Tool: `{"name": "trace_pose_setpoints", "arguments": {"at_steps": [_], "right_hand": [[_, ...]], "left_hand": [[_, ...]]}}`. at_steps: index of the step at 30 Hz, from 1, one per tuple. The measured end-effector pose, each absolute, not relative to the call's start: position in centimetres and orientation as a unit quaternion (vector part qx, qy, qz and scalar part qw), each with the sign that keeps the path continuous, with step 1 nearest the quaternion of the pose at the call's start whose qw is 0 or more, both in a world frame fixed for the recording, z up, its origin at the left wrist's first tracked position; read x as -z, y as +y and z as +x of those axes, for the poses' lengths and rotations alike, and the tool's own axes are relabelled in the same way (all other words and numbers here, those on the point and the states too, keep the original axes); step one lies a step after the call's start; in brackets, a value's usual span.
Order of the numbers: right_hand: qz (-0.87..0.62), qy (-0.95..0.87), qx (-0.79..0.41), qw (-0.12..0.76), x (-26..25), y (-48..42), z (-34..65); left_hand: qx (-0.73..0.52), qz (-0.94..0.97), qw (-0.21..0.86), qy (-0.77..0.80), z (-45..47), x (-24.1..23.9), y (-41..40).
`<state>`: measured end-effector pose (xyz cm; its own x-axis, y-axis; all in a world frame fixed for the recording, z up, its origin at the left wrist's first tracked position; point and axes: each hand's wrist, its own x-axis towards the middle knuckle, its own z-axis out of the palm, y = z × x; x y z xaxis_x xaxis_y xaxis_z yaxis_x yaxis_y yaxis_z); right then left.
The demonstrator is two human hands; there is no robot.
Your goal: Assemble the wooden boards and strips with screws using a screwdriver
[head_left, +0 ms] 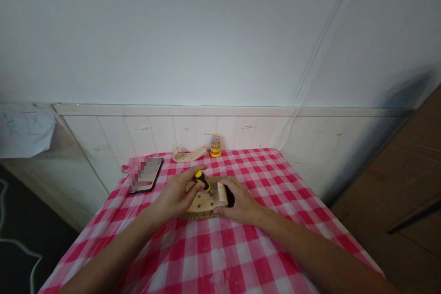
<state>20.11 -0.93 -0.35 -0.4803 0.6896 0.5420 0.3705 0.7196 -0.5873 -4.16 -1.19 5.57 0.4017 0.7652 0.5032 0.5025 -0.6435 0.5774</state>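
Observation:
My left hand (pixel 177 193) pinches a small screwdriver with a yellow and black handle (pixel 202 180), its tip down on a light wooden piece (pixel 206 201) lying on the red-and-white checked tablecloth (pixel 220 252). My right hand (pixel 237 202) is curled round the right end of that wooden piece, where something black (pixel 230 197) shows under the fingers. Small screw heads dot the wood's top face.
A phone (pixel 146 174) lies at the table's back left. A curved wooden part (pixel 189 154) and a yellow bit holder (pixel 215 145) stand at the back edge against the white panelled wall. A white cable (pixel 310 73) hangs down the wall. Dark floor lies on both sides.

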Motion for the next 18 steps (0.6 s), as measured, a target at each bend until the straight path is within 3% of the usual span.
{"name": "trace_pose_setpoints", "arguments": {"at_steps": [18], "right_hand": [[-0.34, -0.833, -0.204, 0.386, 0.6, -0.9, 20.1]], "left_hand": [[-0.418, 0.818, 0.144, 0.369, -4.1, -4.5, -1.2]]}}
